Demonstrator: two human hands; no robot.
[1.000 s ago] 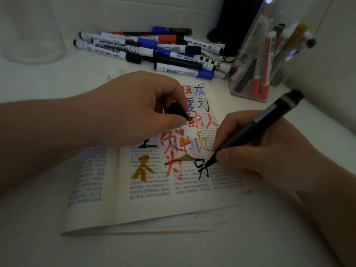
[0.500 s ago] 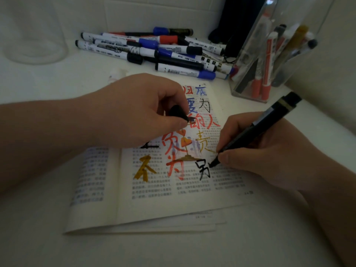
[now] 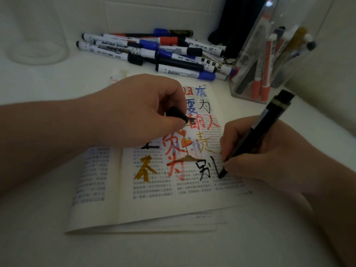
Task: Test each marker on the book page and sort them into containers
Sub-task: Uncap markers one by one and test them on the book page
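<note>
The right hand (image 3: 269,151) comes in from the lower right and lies with its side on the right page of the open book (image 3: 154,201). Its fingers are curled tightly round a black marker (image 3: 258,130) and pinch it low, near the tip. The tip touches the page at the end of a black stroke, just right of a black character. The marker is tilted, and its long axis goes from the tip at lower left up to the back end at upper right, towards the clear box (image 3: 248,60). The left hand (image 3: 138,110) reaches in from the left, back upward, and rests on the upper part of the same page. Its thumb and fingers pinch a black cap (image 3: 176,115), which points to the right and a little down. The page carries large red, blue, gold and black characters over the print. The clear box stands on the table (image 3: 192,247) behind the right hand and holds several markers leaning upright: red ones, a gold one and dark ones. A pile of markers (image 3: 154,53) lies behind the book, mostly from left to right, with blue, black and red caps. A clear jar (image 3: 32,35) stands at far left; what it holds I cannot tell.
</note>
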